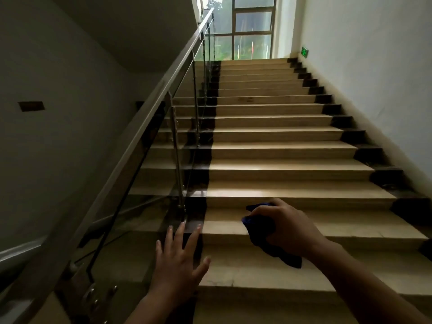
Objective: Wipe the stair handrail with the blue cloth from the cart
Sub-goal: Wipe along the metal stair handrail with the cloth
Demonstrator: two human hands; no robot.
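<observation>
My right hand is closed around a bunched dark blue cloth, whose loose end hangs down below the fist, over the lower steps. My left hand is held out flat with fingers spread, holding nothing, just right of the glass panel. The metal handrail runs diagonally from the lower left up to the top landing, well left of both hands. Neither hand touches the rail.
Beige stone stairs with dark edging climb ahead to a landing with a large window. A glass balustrade with steel posts sits under the rail. A white wall bounds the right side; the stairwell drops at left.
</observation>
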